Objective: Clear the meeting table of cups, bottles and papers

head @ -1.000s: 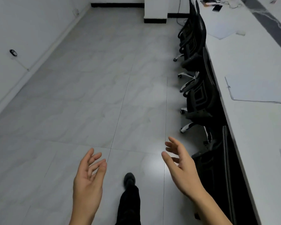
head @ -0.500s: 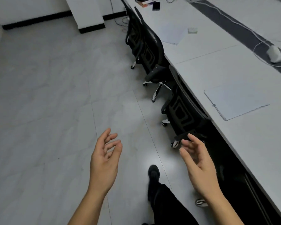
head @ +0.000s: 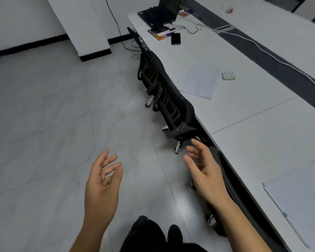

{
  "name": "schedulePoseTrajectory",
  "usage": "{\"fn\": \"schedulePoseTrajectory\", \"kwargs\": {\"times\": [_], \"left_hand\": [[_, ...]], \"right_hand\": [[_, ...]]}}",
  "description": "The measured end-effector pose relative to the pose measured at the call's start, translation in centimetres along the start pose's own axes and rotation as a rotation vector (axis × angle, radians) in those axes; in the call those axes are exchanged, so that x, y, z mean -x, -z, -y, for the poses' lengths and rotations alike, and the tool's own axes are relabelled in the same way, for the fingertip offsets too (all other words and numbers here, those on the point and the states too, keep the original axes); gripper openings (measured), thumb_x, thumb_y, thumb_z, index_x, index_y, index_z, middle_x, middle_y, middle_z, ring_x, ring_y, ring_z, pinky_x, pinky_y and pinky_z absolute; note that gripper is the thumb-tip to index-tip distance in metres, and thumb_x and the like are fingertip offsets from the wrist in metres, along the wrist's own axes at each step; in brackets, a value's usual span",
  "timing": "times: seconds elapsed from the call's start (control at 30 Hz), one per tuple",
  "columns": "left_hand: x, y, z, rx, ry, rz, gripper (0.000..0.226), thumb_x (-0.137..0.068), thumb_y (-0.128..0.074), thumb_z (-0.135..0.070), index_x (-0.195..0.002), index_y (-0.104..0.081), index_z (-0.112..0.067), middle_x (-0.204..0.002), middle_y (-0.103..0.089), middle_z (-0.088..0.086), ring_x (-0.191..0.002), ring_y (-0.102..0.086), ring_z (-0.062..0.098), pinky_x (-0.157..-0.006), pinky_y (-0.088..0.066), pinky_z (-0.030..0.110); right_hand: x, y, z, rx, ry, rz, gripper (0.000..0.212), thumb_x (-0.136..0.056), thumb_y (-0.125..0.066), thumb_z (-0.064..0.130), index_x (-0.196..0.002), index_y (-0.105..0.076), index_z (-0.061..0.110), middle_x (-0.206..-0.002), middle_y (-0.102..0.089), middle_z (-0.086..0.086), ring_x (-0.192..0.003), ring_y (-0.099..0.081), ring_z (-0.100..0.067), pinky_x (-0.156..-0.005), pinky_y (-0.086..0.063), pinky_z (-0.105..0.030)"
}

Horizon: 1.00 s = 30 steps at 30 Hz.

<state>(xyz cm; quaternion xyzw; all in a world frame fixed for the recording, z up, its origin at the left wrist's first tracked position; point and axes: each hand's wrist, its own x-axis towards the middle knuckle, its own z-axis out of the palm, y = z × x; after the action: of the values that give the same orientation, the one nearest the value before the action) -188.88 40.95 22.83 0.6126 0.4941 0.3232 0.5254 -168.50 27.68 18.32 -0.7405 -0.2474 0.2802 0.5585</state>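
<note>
head view: both hands hang over the tiled floor (head: 44, 124), beside the long white table (head: 253, 113). the left hand (head: 102, 180) has its fingers loosely spread and holds nothing. the right hand (head: 205, 171), nearer the table edge, is likewise relaxed and empty. one paper (head: 200, 80) lies on the table beyond a black chair (head: 173, 108), with a small white block (head: 228, 76) just beside it. a second paper (head: 298, 193) lies at the near right. farther off sit a dark phone (head: 176, 38) and a laptop (head: 164, 11).
</note>
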Motion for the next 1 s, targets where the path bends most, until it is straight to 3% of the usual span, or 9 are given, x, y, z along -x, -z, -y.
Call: {"fn": "schedulePoseTrajectory", "kwargs": {"times": [0.13, 0.23, 0.47, 0.63, 0.77, 0.9, 1.0], "left_hand": [[-10.6, -3.7, 1.6, -0.046, 0.020, 0.049, 0.045, -0.095, -0.061, -0.014, -0.135, -0.049, -0.030, -0.121, -0.064, -0.013, -0.106, -0.063, -0.001, -0.081, -0.047, 0.015], [-19.1, -7.1, 2.6, -0.090, 0.023, 0.206, 0.047, -0.095, -0.061, -0.015, -0.139, -0.048, -0.028, -0.123, -0.062, -0.016, -0.105, -0.061, -0.006, -0.077, -0.045, 0.007], [-37.3, -16.4, -4.7, -0.096, -0.081, 0.532, 0.043, -0.096, -0.059, -0.015, -0.133, -0.047, -0.033, -0.121, -0.062, -0.016, -0.101, -0.061, -0.008, -0.077, -0.048, 0.007], [-44.1, -23.7, -8.4, -0.107, -0.126, 0.615, 0.046, -0.097, -0.059, -0.016, -0.139, -0.047, -0.028, -0.121, -0.062, -0.016, -0.104, -0.062, -0.006, -0.083, -0.047, 0.011], [-46.9, -30.3, -7.5, -0.158, -0.081, 0.639, 0.049, -0.097, -0.060, -0.016, -0.142, -0.046, -0.027, -0.123, -0.062, -0.013, -0.110, -0.062, 0.001, -0.091, -0.048, 0.019], [-48.4, -36.9, -5.1, -0.332, -0.021, 0.590, 0.051, -0.096, -0.060, -0.017, -0.144, -0.043, -0.024, -0.124, -0.058, -0.011, -0.108, -0.061, 0.003, -0.080, -0.046, 0.013], [-50.1, -42.2, -2.3, -0.513, 0.107, 0.570, 0.065, -0.093, -0.065, -0.029, -0.149, -0.035, -0.014, -0.138, -0.052, 0.006, -0.120, -0.055, 0.017, -0.094, -0.047, 0.028]], "right_hand": [[-9.7, -2.6, -0.1, 0.020, -0.040, -0.045, 0.049, -0.095, -0.065, 0.024, -0.140, -0.049, 0.034, -0.124, -0.062, 0.018, -0.116, -0.058, 0.002, -0.088, -0.047, -0.012], [-15.8, -3.7, -0.6, 0.030, -0.103, -0.179, 0.047, -0.094, -0.066, 0.022, -0.137, -0.051, 0.033, -0.120, -0.064, 0.016, -0.112, -0.059, 0.005, -0.087, -0.048, -0.013], [-25.7, -0.1, 4.1, 0.036, -0.180, -0.565, 0.045, -0.095, -0.065, 0.022, -0.136, -0.053, 0.035, -0.122, -0.065, 0.017, -0.114, -0.058, 0.006, -0.084, -0.048, -0.011], [-29.0, 3.2, 4.8, 0.001, -0.242, -0.780, 0.043, -0.096, -0.062, 0.024, -0.136, -0.052, 0.038, -0.124, -0.064, 0.020, -0.115, -0.058, 0.007, -0.085, -0.044, -0.014], [-33.2, 6.7, 2.0, -0.024, -0.310, -0.815, 0.043, -0.096, -0.062, 0.025, -0.137, -0.052, 0.035, -0.124, -0.063, 0.020, -0.114, -0.057, 0.008, -0.083, -0.044, -0.014], [-40.0, 11.6, -1.7, -0.023, -0.394, -0.745, 0.045, -0.097, -0.062, 0.028, -0.139, -0.050, 0.034, -0.128, -0.060, 0.017, -0.116, -0.057, 0.004, -0.084, -0.046, -0.017], [-46.4, 15.7, -5.4, 0.048, -0.430, -0.698, 0.047, -0.097, -0.061, 0.029, -0.142, -0.048, 0.029, -0.133, -0.058, 0.010, -0.117, -0.058, -0.006, -0.084, -0.045, -0.017]]}}
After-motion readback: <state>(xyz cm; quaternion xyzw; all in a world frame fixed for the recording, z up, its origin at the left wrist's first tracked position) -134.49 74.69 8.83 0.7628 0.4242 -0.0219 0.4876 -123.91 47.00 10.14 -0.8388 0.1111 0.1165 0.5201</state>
